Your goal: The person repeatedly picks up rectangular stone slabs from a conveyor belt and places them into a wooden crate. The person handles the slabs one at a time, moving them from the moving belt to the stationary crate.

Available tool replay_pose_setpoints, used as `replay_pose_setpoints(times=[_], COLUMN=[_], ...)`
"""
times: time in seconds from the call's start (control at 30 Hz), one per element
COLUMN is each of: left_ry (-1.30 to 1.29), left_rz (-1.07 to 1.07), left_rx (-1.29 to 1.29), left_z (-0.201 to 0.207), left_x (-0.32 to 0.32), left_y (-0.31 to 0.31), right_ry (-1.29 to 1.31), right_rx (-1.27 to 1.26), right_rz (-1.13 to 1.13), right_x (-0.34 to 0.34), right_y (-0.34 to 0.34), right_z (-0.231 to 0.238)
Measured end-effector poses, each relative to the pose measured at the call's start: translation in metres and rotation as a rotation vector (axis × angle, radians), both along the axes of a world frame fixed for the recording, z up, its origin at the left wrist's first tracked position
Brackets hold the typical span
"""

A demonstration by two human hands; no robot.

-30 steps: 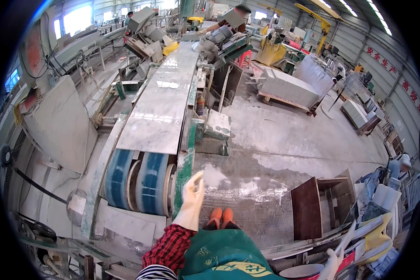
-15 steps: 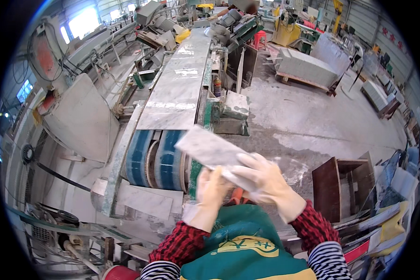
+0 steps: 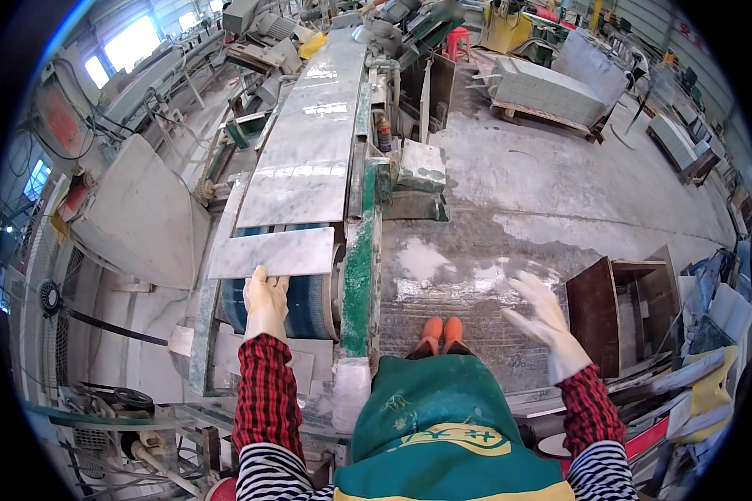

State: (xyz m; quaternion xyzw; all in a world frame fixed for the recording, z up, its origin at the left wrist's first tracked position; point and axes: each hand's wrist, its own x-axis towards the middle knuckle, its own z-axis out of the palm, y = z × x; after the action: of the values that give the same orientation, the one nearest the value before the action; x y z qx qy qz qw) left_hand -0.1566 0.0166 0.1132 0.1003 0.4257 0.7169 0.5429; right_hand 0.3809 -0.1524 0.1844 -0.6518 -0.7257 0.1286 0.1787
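A narrow white-grey marble tile lies across the near end of the conveyor, over its blue belts. My left hand, in a pale glove, grips the tile's near edge, with fingertips showing on top. The rest of its fingers are hidden under the tile. Further along the conveyor lie wet, shiny marble slabs, and the tile sits just short of the nearest one. Off to the right, my gloved right hand is raised over the floor, fingers spread, holding nothing.
A green rail edges the conveyor's right side. Brown wooden box stands at the right, stone scraps beside it. Stacked slabs rest on a pallet at the far right. Machinery flanks the conveyor's far end.
The tile went from both hands in front of me leftward onto the conveyor end and now lies flat. My right hand let go and moved right, opening; my left hand moved left with the tile.
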Motion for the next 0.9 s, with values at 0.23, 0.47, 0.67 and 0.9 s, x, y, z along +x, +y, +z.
replay_pose_setpoints(times=[0.23,0.47,0.67,0.9], left_ry=[0.001,0.092,0.072,0.28], left_rz=[-0.001,-0.055,-0.051,-0.316], left_rx=[-0.095,-0.078,-0.115,-0.027], left_z=[-0.029,-0.024,-0.025,-0.004], left_x=[0.009,0.017,0.015,0.008], left_y=[0.045,0.056,0.066,0.042], right_ry=[0.127,0.386,0.451,0.556], right_rx=[0.016,-0.062,-0.066,-0.08], right_rz=[-0.612,-0.978,-0.969,-0.981], right_x=[0.132,0.186,0.171,0.145], right_y=[-0.139,-0.256,-0.25,-0.217], right_z=[-0.083,-0.119,-0.107,-0.092])
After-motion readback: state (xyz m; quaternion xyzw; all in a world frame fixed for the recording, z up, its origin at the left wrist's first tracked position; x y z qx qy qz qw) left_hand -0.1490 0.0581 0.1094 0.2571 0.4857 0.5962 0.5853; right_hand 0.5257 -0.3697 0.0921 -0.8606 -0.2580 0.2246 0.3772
